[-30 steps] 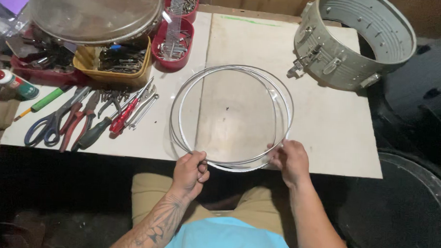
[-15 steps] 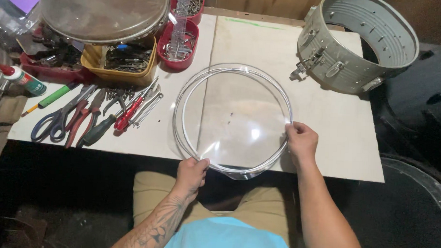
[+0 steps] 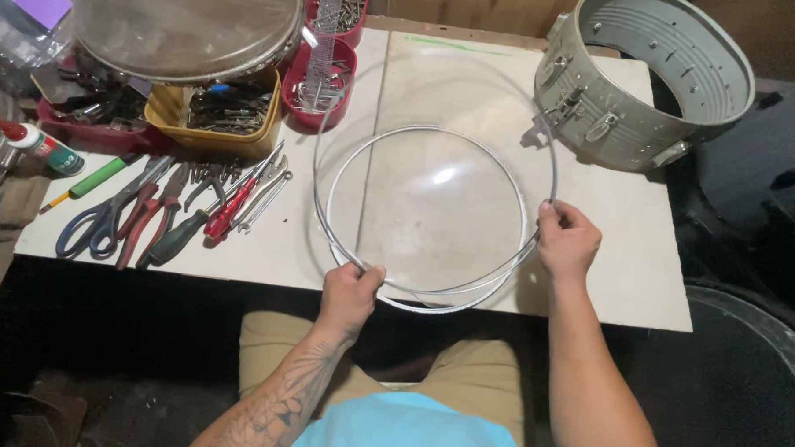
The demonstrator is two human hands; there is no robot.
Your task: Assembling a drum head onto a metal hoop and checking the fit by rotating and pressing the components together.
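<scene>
Lifted now, the clear drum head [image 3: 433,207] tilts up off the white table [image 3: 629,276], where half a second ago it lay nearly flat. Its far edge has risen while the near edge hangs past the table's front. The left hand [image 3: 349,294] pinches the thin metal rim at seven o'clock; the right hand [image 3: 567,243] has slid up to three o'clock, fingers closed around the hoop. Held at only two points, the light, springy ring could twist or slip, and its raised edge could knock the grey metal drum shell [image 3: 645,78] at one o'clock. The film is glossy, transparent and round, catching glare. At nine o'clock lie pliers and scissors [image 3: 164,211] beside red trays [image 3: 319,80] of screws.
</scene>
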